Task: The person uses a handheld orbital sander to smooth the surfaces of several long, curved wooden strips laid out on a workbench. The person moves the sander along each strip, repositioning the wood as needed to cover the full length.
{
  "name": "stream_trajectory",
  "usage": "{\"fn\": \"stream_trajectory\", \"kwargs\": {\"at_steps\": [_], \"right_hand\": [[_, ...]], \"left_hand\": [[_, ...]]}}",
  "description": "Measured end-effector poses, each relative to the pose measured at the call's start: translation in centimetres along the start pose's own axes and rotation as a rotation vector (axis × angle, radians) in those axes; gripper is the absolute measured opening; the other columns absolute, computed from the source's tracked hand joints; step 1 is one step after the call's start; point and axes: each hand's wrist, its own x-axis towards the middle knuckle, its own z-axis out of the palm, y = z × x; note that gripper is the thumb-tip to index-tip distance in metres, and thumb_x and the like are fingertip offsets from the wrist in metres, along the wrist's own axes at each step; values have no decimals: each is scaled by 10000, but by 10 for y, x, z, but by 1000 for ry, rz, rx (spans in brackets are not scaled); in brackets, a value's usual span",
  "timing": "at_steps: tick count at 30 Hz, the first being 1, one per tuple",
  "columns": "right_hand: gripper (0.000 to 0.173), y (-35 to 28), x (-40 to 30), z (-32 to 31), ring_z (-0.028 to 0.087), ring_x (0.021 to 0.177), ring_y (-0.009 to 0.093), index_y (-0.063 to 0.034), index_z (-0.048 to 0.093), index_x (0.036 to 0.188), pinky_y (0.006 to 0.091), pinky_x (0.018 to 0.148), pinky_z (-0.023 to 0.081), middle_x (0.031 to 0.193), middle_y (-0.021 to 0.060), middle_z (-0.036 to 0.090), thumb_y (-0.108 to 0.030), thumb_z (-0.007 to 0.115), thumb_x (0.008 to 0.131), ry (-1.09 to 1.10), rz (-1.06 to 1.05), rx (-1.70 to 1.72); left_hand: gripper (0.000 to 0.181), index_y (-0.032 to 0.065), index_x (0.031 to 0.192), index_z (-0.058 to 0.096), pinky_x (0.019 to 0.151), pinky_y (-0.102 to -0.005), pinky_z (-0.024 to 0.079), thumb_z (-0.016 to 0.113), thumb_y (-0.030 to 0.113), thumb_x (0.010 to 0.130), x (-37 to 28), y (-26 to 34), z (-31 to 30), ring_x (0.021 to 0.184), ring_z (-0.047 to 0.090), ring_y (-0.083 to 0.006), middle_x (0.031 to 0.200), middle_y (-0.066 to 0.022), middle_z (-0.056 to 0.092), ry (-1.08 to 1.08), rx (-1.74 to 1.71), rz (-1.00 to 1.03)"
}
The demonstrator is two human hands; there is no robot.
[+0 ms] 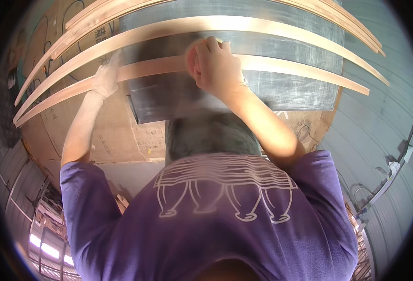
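Note:
A long, narrow wooden strip lies across a dark, dusty work surface, both its ends reaching past the sides. My left hand is on this strip, left of the surface, and looks closed around it; the fingers are blurred. Near the strip's middle, my right hand grips a round pinkish pad, possibly a sanding pad, pressed onto the wood. The pad's underside is hidden. Just beyond, a second wooden strip runs alongside, meeting or nearly meeting the first at the far left.
Several more wooden strips are grouped at the far side of the work surface. Cardboard sheets bearing printed writing lie below. Thin cables loop at upper left. A ribbed panel wall stands on the right.

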Motion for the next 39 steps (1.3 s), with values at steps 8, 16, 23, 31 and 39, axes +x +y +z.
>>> {"fn": "stream_trajectory", "kwargs": {"at_steps": [8,16,23,31,39], "right_hand": [[295,199,-43,-47,586,896,342,-86,571,982,449,777,499,959,168,571,-247,655,750,110,501,-190],[293,86,-32,-9,583,840,376,-88,577,941,466,771,494,922,187,545,-253,669,717,163,230,-159],[388,276,-86,-60,588,876,331,-9,558,971,405,808,461,896,179,605,-308,656,743,250,567,-228],[457,197,-66,-37,493,1008,371,10,523,1021,441,881,430,1038,222,514,-327,619,727,166,322,-22],[349,201,-70,-38,524,951,373,-24,518,978,453,830,454,1002,205,528,-275,611,755,166,233,-244]], "left_hand": [[546,26,1073,508,847,-437,431,743,351,701,-2,10,17,996,509,-358,1071,-168,490,303,-122,229],[523,18,970,497,866,-389,388,474,534,882,1,23,32,943,480,-298,964,-120,487,372,201,360],[513,51,882,544,839,-319,379,476,559,868,-1,34,29,902,488,-240,870,-94,494,384,165,296],[274,72,884,535,758,-352,419,554,335,810,33,168,32,866,500,-241,910,-103,515,606,55,444],[412,51,938,534,838,-384,407,660,380,725,19,153,23,948,484,-293,983,-126,496,654,1,480]]}}
